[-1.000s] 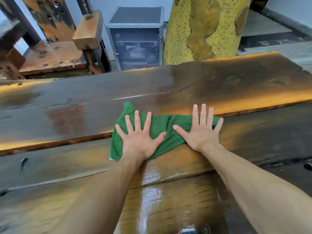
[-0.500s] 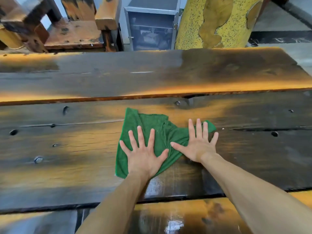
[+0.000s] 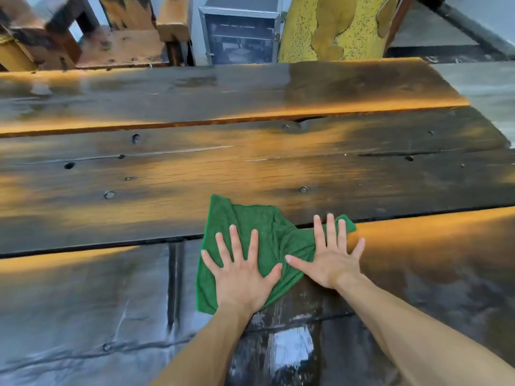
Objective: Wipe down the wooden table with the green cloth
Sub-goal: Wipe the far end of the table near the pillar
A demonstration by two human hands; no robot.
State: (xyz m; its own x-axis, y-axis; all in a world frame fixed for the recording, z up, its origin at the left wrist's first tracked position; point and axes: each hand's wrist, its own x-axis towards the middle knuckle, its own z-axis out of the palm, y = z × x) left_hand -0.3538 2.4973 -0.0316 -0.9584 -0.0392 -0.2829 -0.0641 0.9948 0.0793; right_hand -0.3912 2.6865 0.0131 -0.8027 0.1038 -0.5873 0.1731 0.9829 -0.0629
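- Head view: left hand and right hand press the green cloth flat, fingers straight and spread, gripping nothing.
- Cloth's long axis runs across both palms; unwiped table lies beyond the fingertips.

hands hide part of the green cloth; table edges cut off.

the tabletop was made of broad dark planks laid side by side, glossy and streaked with orange light, with bolt heads and knot holes scattered over them. a rumpled green cloth lay flat across the seam between two near planks, pressed under two spread hands.
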